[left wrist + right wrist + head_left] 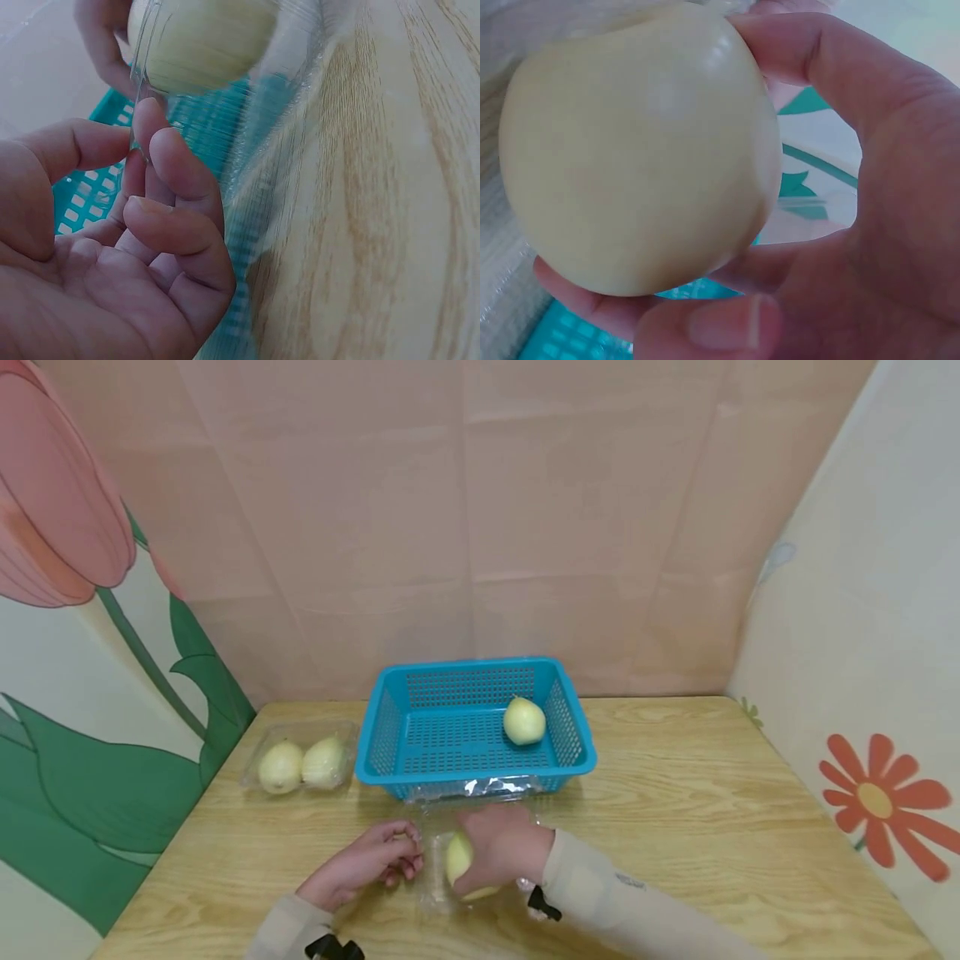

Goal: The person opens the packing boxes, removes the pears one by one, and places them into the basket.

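Observation:
In front of the basket lies an open clear plastic clamshell box [433, 897], its raised lid [480, 787] beside the basket's front wall. My right hand [504, 845] grips a pale yellow pear [637, 150] from above, over the box. The hand partly hides that pear in the head view; the right wrist view shows fingers and thumb curved round it. At the box's left side is my left hand [371, 860]. Its thumb and index finger pinch the thin plastic rim [139, 82] in the left wrist view, the other fingers loosely curled.
A blue perforated basket [386, 727] stands at the back middle with one pear [524, 721] in its right part. Left of it, another clear box [258, 747] holds two pears [281, 767]. A pink-beige wall sheet [465, 527] rises behind the wooden table [675, 793].

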### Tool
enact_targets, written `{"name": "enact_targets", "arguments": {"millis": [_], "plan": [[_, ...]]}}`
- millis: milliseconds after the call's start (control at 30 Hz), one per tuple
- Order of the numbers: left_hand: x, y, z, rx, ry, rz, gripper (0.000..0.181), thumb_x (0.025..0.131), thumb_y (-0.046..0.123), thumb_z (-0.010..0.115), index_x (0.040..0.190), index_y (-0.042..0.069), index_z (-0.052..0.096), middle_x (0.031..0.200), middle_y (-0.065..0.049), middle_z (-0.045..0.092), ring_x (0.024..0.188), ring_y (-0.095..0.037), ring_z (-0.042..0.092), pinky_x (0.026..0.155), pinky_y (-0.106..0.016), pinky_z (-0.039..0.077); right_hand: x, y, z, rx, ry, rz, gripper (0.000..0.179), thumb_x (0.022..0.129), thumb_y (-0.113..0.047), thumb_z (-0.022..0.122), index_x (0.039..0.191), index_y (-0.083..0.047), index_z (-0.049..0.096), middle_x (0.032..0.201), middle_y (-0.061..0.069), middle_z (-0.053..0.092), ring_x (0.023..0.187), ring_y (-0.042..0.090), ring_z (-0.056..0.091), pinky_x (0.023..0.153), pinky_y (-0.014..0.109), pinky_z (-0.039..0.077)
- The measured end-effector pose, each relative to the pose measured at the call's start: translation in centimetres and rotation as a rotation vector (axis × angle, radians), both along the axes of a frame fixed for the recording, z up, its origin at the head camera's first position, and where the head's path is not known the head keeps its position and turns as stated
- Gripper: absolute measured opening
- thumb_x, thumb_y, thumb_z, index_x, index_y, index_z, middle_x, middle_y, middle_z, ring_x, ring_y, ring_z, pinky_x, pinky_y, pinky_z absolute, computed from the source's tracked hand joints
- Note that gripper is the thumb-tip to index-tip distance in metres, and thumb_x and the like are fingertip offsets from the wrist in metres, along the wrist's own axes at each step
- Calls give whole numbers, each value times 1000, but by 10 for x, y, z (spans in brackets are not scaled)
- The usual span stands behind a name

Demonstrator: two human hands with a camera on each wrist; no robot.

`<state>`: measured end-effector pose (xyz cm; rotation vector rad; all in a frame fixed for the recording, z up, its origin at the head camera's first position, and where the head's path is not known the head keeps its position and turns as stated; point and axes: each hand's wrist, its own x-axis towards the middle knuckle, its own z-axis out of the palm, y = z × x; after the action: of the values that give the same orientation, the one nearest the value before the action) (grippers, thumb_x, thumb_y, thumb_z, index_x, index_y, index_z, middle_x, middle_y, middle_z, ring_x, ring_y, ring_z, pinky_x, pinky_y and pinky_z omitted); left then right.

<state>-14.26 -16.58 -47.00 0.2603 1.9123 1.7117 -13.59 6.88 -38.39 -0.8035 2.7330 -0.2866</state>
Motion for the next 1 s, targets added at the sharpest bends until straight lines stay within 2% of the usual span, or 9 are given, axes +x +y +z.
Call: {"name": "enact_targets", "arguments": {"millis": [167,467,633,1000], "plan": [[-1,0,1,-5,-5,2,7,96,12,54,98,5,53,82,-4,65,70,-13,57,53,-21,41,1,10,8,-39,11,1,49,62,-48,81,98,-20,61,73,-11,54,64,9,50,55,29,42],[0,1,2,-2,2,4,6,95,11,55,97,5,53,82,-4,64,70,-13,58,53,-20,41,11,29,19,-107,49,34,63,64,-47,82,115,-18,61,77,-13,56,66,7,51,57,27,42],[1,0,2,9,-1,1,6,95,10,55,96,5,52,82,-5,64,70,-13,57,53,-20,41,14,38,22,-130,48,40,63,64,-47,83,116,-18,60,77,-14,56,68,7,51,59,27,43],[2,-3,3,13,7,-10,6,96,12,56,96,6,53,83,-4,65,70,-13,57,53,-20,41,12,68,24,-141,84,33,72,64,-48,82,125,-15,60,88,-11,62,77,9,56,62,29,45]]}}
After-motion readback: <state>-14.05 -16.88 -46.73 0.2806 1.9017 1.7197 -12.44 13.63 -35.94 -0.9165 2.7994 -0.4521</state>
